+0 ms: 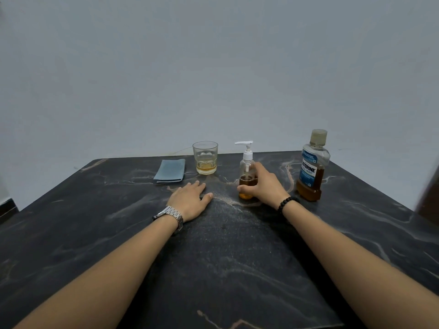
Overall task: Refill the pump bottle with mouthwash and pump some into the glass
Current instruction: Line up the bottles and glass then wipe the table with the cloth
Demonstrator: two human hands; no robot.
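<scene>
The right hand (262, 186) hides the pump bottle (247, 167) lower right side; a blurred dark object (428, 193) (unidentifiable) is cut off at 3 o'clock.

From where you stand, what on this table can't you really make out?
Head view only:
- Lower part of the pump bottle: hidden by the right hand gripping it.
- Small print on the mouthwash bottle label: too small to read.
- Dark object at the right edge: cut off and blurred.
- Table under the left hand: covered.

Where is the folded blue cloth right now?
In the head view, the folded blue cloth lies flat on the dark table, far left of centre, just left of the glass.
</scene>
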